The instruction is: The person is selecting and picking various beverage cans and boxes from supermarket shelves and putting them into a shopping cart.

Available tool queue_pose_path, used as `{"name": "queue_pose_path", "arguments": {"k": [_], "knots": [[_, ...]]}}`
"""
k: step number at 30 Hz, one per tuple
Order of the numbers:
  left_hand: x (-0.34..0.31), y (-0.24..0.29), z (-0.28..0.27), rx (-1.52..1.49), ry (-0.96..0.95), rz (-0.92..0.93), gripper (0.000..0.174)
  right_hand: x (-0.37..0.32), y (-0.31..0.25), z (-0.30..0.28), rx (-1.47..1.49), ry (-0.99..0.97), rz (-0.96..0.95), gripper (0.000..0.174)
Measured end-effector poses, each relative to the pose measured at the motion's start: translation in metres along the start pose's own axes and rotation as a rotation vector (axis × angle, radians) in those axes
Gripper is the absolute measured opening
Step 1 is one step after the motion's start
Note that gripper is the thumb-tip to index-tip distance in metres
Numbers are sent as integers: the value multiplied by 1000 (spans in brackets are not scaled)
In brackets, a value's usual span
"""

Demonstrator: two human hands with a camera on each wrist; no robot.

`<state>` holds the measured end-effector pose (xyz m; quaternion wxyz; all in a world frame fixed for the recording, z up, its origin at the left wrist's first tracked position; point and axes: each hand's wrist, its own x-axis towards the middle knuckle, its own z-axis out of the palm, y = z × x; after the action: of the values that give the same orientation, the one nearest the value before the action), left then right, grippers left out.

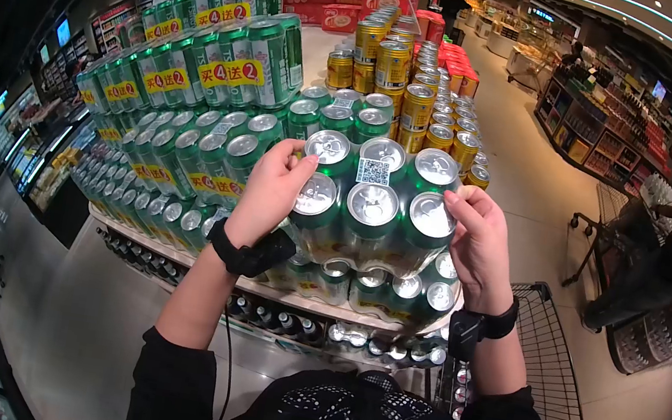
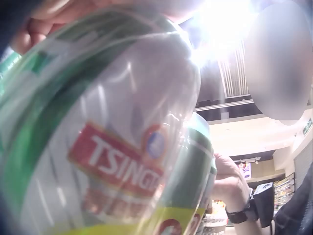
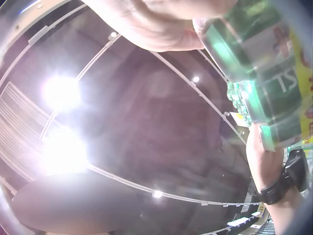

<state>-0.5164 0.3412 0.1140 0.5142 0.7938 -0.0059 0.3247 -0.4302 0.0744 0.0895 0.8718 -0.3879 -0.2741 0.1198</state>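
Both hands hold a shrink-wrapped pack of beer cans (image 1: 372, 205) by its top sides, silver lids up, with a QR code label between the lids. In the head view my left hand (image 1: 272, 185) grips its left edge, thumb beside the upper lids. My right hand (image 1: 479, 231) pinches the right edge near a lid. In the left wrist view the green and white can side (image 2: 122, 161) shows a red Tsingtao label under clear film. The right wrist view shows the pack's green side (image 3: 274, 93) and part of my right hand (image 3: 161, 22) above it.
Stacked packs of green cans (image 1: 199, 77) rise at the left of the display. Gold cans (image 1: 417, 105) stand behind, with red boxes (image 1: 328, 2) farther back. A wire shopping cart (image 1: 543, 363) stands at the right; dark bottles (image 1: 276, 320) line a lower shelf.
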Motion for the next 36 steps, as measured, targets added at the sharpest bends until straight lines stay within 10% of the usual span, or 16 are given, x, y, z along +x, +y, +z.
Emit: {"name": "queue_pose_path", "arguments": {"k": [17, 22, 36], "knots": [[-2, -64, -27, 4, -23, -56, 51, 33, 60, -37, -345, 20, 16, 17], [-57, -122, -22, 41, -170, 101, 87, 6, 85, -62, -850, -48, -165, 127], [-38, -118, 10, 136, 71, 243, 76, 11, 130, -35, -669, -45, -273, 81]]}}
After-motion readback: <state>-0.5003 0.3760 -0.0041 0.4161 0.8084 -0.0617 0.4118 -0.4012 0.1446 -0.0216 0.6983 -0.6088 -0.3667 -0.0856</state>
